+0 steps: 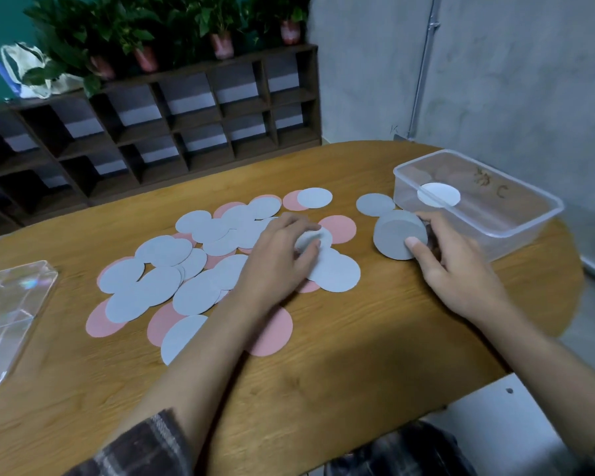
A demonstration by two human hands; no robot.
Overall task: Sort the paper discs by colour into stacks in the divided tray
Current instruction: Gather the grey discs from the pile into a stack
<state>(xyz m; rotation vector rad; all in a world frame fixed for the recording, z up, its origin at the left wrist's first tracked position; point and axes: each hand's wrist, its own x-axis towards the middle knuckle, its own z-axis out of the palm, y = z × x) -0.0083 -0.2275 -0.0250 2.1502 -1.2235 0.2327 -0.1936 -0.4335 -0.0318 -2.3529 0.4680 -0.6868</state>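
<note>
On the oval wooden desk (323,372), the left hand (282,259) curls over loose pale blue and pink round paper discs (193,269) lying flat, a scatter running from lower left to upper right, and pinches one pale blue disc (315,239). Right of centre, the right hand (457,266) grips a stack of grey paper discs (397,235) tipped on edge, face toward the camera. A clear divided plastic tray (11,314) sits at the left edge. At upper right, a clear rectangular plastic box (526,231) holds a white paper disc (438,195).

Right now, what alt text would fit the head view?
The right hand grips a stack of grey discs beside a clear box; the left hand pinches one grey disc among grey and pink discs scattered on a wooden table.
</note>
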